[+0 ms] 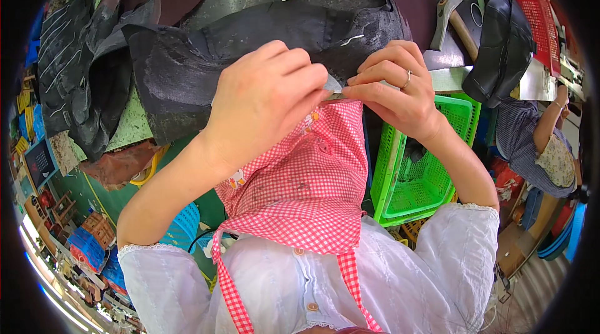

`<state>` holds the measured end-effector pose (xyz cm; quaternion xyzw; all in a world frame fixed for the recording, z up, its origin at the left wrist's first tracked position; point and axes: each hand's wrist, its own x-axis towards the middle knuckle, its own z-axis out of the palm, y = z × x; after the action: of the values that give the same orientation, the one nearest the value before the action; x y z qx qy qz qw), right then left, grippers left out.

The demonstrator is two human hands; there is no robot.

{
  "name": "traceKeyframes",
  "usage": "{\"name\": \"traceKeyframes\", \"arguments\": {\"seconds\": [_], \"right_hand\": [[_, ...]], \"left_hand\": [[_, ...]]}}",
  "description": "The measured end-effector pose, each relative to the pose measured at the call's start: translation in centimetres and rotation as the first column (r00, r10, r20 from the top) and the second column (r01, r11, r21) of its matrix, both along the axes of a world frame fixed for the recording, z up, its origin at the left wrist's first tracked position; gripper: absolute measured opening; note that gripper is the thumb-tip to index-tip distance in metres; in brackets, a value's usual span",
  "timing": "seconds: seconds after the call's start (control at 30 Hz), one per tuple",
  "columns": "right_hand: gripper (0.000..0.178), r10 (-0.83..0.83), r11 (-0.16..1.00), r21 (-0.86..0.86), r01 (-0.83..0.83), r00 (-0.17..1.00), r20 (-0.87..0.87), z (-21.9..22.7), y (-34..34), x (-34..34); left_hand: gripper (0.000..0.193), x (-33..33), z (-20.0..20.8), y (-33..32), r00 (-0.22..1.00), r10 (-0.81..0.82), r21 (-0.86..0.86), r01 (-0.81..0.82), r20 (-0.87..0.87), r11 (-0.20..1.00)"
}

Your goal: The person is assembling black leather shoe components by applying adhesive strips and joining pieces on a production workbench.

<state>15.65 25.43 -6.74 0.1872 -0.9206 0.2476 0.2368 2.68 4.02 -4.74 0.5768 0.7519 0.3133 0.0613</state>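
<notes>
My left hand (265, 99) and my right hand (400, 87) meet at the table's near edge, fingers closed in a pinch. Between their fingertips shows a small grey flat piece (333, 86), mostly covered by the fingers; its exact kind does not show. Right behind the hands lies a large black leather piece (181, 62), with a scuffed grey surface and a short white thread (352, 40) on it. The right hand wears a ring.
A hammer (456, 18) rests at the far right, beside folded black leather (500, 43) and a red basket (531, 6). More black leather (69, 65) is heaped at left. Below the table edge stands a green basket (409, 199). Another person (531, 140) works at right.
</notes>
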Motion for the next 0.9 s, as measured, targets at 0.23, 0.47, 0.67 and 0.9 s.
{"name": "traceKeyframes", "arguments": {"seconds": [0.23,0.47,0.67,0.9], "right_hand": [[0.025,0.048,0.998,0.029,-0.049,0.998,0.03,-0.3,0.0,0.4],[0.032,0.034,0.999,0.039,-0.037,0.997,0.07,0.6,-0.3,0.1],[0.028,0.186,0.982,-0.09,-0.165,0.928,0.323,4.1,2.4,-2.3],[0.021,-0.515,0.836,-0.165,0.524,0.852,0.098,5.6,7.9,-14.2]], "left_hand": [[0.014,0.4,-0.4,-0.9,0.984,0.14,0.05,-0.135,-0.109,0.99],[0.018,-0.4,0.4,-2.0,0.976,0.088,0.017,-0.093,0.198,0.996],[0.041,0.6,0.2,-3.6,0.952,-0.038,-0.094,0.01,-0.303,0.995],[0.033,-2.0,4.4,0.0,0.984,-0.173,-0.151,0.165,-0.046,0.975]]}}
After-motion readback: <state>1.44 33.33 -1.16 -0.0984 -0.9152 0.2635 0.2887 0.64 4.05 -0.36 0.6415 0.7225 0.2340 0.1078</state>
